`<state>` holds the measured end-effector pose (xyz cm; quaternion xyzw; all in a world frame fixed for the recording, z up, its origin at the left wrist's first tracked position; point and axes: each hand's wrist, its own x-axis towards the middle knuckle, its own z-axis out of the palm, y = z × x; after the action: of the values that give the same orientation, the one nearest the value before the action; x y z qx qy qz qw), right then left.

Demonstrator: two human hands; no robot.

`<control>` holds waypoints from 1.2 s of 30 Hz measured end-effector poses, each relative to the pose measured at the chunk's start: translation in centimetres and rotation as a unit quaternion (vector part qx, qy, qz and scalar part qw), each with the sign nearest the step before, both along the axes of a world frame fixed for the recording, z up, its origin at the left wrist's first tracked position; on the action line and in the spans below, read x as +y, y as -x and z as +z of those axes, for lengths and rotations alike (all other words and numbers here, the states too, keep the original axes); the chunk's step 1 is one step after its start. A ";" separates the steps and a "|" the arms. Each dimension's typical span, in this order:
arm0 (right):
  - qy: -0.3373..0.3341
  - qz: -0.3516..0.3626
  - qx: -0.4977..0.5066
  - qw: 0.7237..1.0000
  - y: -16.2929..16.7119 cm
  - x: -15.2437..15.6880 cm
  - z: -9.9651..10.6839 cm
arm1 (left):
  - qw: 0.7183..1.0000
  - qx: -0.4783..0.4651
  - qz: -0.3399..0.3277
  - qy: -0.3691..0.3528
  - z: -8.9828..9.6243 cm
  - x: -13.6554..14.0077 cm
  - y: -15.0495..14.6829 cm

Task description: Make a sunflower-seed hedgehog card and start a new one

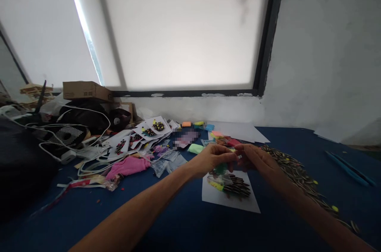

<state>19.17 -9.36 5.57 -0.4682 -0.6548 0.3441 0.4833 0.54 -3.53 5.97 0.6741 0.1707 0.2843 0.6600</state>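
My left hand and my right hand meet above a white paper sheet, thumbs and fingers pinched together. A tiny pale bit shows between the fingertips, too small to name. Right under the left fingers is something green in clear plastic; whether the hand holds it, I cannot tell. On the sheet, dark striped seeds lie in overlapping rows like scales, beside a yellow piece. Past my right hand spreads a long heap of loose striped seeds, partly hidden by the forearm.
Teal tweezers lie at the right. Beyond my hands are soft coloured packets, including a pale green one. Leftward lie sheets with seed pictures, a pink cloth-like piece, white cables and a cardboard box.
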 end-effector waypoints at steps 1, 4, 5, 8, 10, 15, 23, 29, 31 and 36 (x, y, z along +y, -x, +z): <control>0.002 -0.002 -0.001 1.000 -0.1 0.0 0.0 | 1.000 0.001 -0.021 0.001 0.0 0.0 0.1; 0.005 0.000 -0.012 1.000 -0.3 0.0 0.1 | 0.997 -0.007 -0.080 0.005 0.1 -0.1 -0.1; 0.006 -0.001 -0.015 1.000 -0.4 0.0 0.1 | 0.996 -0.009 -0.087 0.006 0.2 -0.1 -0.2; 0.008 0.002 -0.020 1.000 -0.2 0.1 0.0 | 0.997 -0.014 -0.068 0.025 0.6 -0.2 -0.5; 0.013 0.010 -0.023 1.000 -0.1 0.2 -0.1 | 0.997 -0.019 -0.042 0.054 0.6 -0.1 -0.6; 0.030 0.033 -0.027 0.999 0.2 0.1 -0.5 | 0.996 -0.024 0.004 0.092 -0.2 0.4 -1.0; 0.028 0.033 -0.056 0.997 0.0 -0.2 -0.1 | 0.992 -0.010 -0.036 0.117 0.1 0.4 -1.0; 0.004 -0.032 -0.076 0.997 0.0 -0.4 0.2 | 0.992 -0.008 -0.057 0.109 0.4 0.1 -1.4; -0.001 -0.062 -0.078 0.995 -0.4 -0.3 0.2 | 0.993 0.002 -0.067 0.102 0.5 0.0 -1.6; 0.011 -0.064 -0.091 0.994 -0.9 -0.2 0.4 | 0.996 0.012 -0.008 0.093 0.6 0.6 -1.2</control>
<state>20.04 -9.56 5.95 -0.5438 -0.6608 0.2754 0.4379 1.76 -2.95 6.57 0.6145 0.1987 0.2538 0.7201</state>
